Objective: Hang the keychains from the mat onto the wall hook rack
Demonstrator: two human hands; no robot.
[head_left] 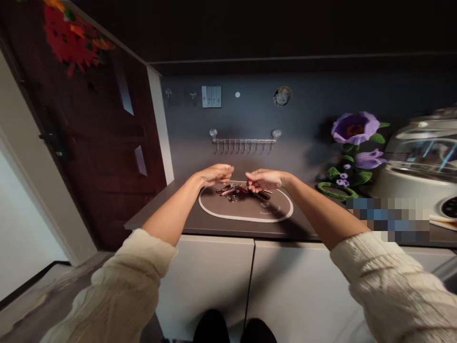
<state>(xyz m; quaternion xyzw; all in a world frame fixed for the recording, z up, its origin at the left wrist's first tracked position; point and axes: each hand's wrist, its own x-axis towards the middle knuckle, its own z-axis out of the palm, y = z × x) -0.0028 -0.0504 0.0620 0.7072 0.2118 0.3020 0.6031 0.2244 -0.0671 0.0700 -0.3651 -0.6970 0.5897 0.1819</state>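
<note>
I am hovering the left hand (216, 175) and right hand (264, 179), fingers curling; small items (228, 192) are lying below; I cannot tell any grasp.

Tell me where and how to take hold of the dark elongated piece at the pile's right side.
Probably pinch the dark piece by its right end, with the right hand coming from above and the right: that end points away from the pile, which crowds the other.
</note>
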